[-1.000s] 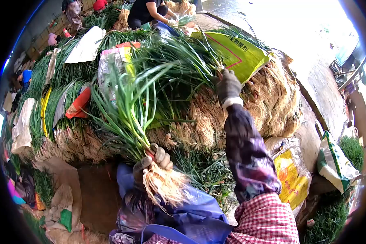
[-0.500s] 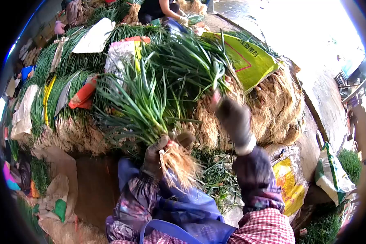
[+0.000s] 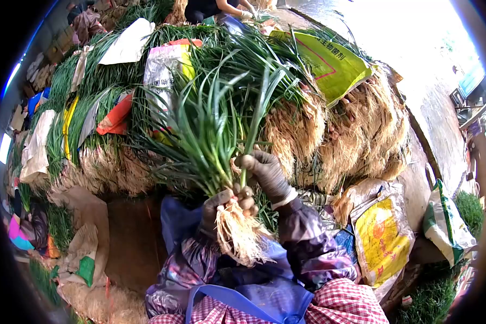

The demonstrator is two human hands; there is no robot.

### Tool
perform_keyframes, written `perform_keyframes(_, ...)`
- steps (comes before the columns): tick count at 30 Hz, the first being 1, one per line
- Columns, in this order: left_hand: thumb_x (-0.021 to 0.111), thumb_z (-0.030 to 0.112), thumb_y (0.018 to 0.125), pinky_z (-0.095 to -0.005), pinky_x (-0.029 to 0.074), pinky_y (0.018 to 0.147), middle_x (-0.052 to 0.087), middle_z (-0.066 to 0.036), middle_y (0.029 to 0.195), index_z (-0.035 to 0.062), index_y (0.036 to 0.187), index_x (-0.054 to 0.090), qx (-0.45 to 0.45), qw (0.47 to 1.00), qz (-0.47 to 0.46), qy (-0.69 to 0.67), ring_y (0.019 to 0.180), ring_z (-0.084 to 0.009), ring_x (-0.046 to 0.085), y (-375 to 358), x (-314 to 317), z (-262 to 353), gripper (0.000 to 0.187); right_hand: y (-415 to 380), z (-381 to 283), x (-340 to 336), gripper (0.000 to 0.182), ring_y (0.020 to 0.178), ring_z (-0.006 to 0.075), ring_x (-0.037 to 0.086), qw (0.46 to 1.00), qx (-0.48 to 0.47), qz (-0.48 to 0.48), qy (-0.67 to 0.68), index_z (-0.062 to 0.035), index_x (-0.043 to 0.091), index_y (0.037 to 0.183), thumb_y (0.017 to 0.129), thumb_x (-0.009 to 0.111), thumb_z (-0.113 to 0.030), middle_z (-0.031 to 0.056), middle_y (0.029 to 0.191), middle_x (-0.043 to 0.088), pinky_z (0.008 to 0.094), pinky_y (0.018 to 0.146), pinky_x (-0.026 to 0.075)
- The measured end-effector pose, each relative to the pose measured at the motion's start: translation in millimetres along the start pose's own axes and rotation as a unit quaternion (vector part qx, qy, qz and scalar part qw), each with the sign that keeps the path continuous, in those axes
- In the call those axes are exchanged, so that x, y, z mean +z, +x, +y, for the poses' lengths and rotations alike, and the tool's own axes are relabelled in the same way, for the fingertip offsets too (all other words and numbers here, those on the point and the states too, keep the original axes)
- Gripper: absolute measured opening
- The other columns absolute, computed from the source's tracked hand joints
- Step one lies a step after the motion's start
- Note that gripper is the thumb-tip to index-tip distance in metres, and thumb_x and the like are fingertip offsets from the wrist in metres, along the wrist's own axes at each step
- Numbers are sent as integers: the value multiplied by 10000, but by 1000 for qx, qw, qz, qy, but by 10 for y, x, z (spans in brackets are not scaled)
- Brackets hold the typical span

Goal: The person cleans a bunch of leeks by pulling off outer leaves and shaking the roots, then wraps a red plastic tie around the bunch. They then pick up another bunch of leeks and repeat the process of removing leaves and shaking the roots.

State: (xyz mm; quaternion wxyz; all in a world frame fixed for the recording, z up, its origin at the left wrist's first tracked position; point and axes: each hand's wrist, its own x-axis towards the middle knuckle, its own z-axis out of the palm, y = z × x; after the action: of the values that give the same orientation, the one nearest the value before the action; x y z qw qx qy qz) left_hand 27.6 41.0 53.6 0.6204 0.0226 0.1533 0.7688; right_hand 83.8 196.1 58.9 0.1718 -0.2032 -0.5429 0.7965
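Observation:
My left hand, in a dirty work glove, is closed around a bunch of green garlic just above its roots. The leaves fan upward and the pale, stringy roots hang below my fingers. Right beside the bunch, my gloved right hand pinches a single green garlic stalk, held upright with its leaves pointing up. Its lower end is hidden behind my left fingers and the bunch. Both hands are above the blue apron on my lap.
A long heap of green garlic lies ahead, roots facing me. On it rest a yellow-green sack, a white sack and a red-orange piece. A yellow-and-white sack lies right. Another person works behind the heap.
My right hand has come from the heap back toward my left hand, bringing a single stalk beside the bunch. My left hand still grips the bunch, which has shifted slightly right.

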Motion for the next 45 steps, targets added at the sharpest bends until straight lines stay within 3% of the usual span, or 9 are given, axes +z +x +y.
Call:
perform_keyframes(5,650,205,777,-411,528,665,615,-131,843,41,944,575,49,976,180,113,761,-271,616,-164,-156,48,246,132,32,210,251,690,117,600,947,-152,112,-260,-15,658,912,793,728,-224,60,764,656,254,612,475)
perform_keyframes(9,655,113,800,-415,548,691,616,-100,818,26,941,572,50,981,176,62,789,-301,651,-90,-400,-18,185,207,269,153,216,477,236,524,670,-299,184,-654,-85,558,693,808,676,-225,72,615,551,381,469,428)
perform_keyframes(11,636,182,784,-441,528,702,593,-132,871,36,947,557,29,974,202,102,789,-268,599,-131,-258,-41,232,107,382,91,186,447,143,496,735,-308,158,-583,-102,576,708,822,663,-221,30,582,536,284,403,394)
perform_keyframes(13,623,183,791,-432,515,718,590,-135,883,34,961,562,56,990,126,35,772,-258,592,-146,-209,-50,235,-136,173,178,176,447,81,460,984,-51,171,-5,-101,596,745,843,648,-237,-27,571,511,232,389,359)
perform_keyframes(20,543,163,852,-378,426,775,454,-22,859,84,1061,530,88,966,-226,-86,656,-112,446,-316,-197,361,224,-275,370,-762,188,593,104,509,985,122,116,-38,-31,594,878,873,593,-219,23,712,562,209,544,447)
perform_keyframes(23,566,111,861,-275,371,636,379,31,760,89,1130,507,149,944,-288,-59,519,-43,372,-415,184,565,276,-95,-309,-826,154,586,96,566,575,139,-30,-806,-152,618,1012,911,543,-241,35,698,587,237,484,493)
perform_keyframes(25,574,129,884,-280,409,647,427,29,781,119,1393,337,208,944,-249,-54,553,-34,428,-383,276,553,562,211,-588,-1088,214,517,101,552,644,-269,287,-656,-199,648,798,849,618,-405,-11,642,595,262,417,431)
perform_keyframes(28,545,206,901,-327,384,790,482,9,884,109,1456,196,236,960,-147,-16,721,-93,445,-165,217,458,663,781,-943,-1101,282,646,283,628,580,-282,328,-690,-107,631,841,726,716,-350,80,701,631,381,573,484)
perform_keyframes(45,583,236,846,-429,402,909,529,-28,919,85,1137,487,146,982,-119,6,883,-186,498,15,-131,305,341,642,-371,-774,123,493,231,535,580,-389,152,-699,-134,554,695,803,595,-175,54,564,527,358,470,441)
